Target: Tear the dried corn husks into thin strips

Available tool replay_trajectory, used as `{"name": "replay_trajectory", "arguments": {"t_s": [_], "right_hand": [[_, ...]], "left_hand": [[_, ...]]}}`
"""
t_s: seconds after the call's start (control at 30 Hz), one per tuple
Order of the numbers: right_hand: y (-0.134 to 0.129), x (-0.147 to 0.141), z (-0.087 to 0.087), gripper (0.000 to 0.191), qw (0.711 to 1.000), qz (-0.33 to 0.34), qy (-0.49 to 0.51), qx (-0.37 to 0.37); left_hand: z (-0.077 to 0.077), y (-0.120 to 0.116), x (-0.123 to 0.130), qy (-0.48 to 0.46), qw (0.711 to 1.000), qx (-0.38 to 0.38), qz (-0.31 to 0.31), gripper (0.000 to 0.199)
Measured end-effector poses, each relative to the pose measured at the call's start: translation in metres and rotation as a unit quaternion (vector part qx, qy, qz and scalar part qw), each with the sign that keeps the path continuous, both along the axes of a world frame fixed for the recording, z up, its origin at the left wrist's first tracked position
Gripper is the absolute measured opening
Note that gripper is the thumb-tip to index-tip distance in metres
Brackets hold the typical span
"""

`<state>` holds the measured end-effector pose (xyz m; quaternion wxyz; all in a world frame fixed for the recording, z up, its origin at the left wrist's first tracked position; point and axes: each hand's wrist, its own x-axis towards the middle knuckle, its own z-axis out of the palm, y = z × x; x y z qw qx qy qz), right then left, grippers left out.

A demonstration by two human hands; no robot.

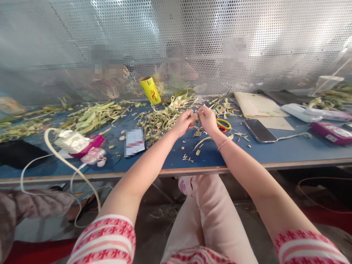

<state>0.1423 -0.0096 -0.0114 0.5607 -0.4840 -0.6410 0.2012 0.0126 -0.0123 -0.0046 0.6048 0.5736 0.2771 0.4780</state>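
Observation:
My left hand and my right hand meet above the blue table, their fingertips pinched close together. Whatever lies between the fingers is too small to make out. Behind and to the left of them spreads a heap of dried, pale green plant pieces. Just beyond my right wrist are yellow loop-shaped handles with a red-orange part, partly hidden by that hand. Small plant scraps lie on the table below my hands.
A yellow printed tube stands tilted near the perforated metal screen. To the right lie a dark phone and cardboard. A device with a pixelated face, corded items and another plant pile are leftward.

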Motion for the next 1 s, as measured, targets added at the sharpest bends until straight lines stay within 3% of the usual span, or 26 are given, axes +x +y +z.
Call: {"name": "replay_trajectory", "arguments": {"t_s": [0.23, 0.37, 0.63, 1.0], "right_hand": [[0.008, 0.002, -0.002, 0.022, 1.000, -0.011, 0.003, -0.003], [0.011, 0.002, -0.003, 0.021, 0.999, 0.020, 0.014, -0.020], [0.011, -0.001, 0.000, 0.022, 0.998, 0.052, -0.004, 0.027], [0.007, 0.000, 0.000, 0.024, 0.997, 0.039, -0.026, 0.055]], "left_hand": [[-0.007, 0.004, 0.001, 0.010, 0.999, 0.026, -0.017, 0.040], [-0.006, 0.002, 0.005, -0.020, 1.000, -0.003, 0.021, 0.040], [0.001, 0.000, 0.011, -0.064, 0.993, -0.035, 0.095, 0.037], [0.000, 0.003, 0.011, -0.064, 0.987, -0.048, 0.136, 0.038]]}}
